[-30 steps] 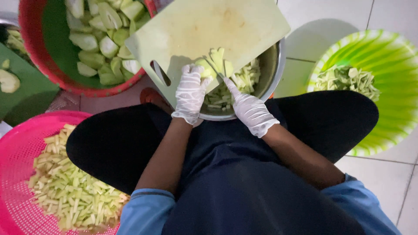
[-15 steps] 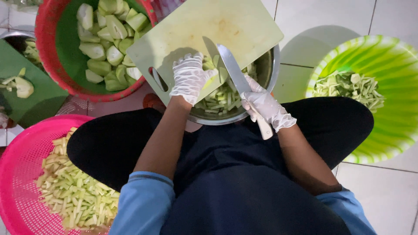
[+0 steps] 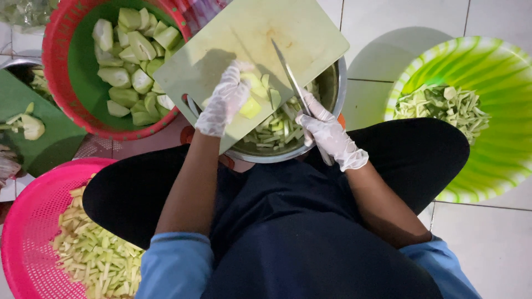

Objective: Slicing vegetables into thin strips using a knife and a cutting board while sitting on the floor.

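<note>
Knife (image 3: 288,75) now lowered onto pale cutting board (image 3: 288,33), gloved left hand (image 3: 224,99) pinning fruit chunk (image 3: 250,106)

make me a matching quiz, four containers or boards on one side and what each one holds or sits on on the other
Things:
1. red tub
2. pink basket
3. striped green bowl
4. cutting board

Contents or place:
A. thin pale strips, at the right
B. large peeled chunks
C. resting over the steel bowl
D. cut sticks, at the lower left

Pairs: 1-B, 2-D, 3-A, 4-C
</note>
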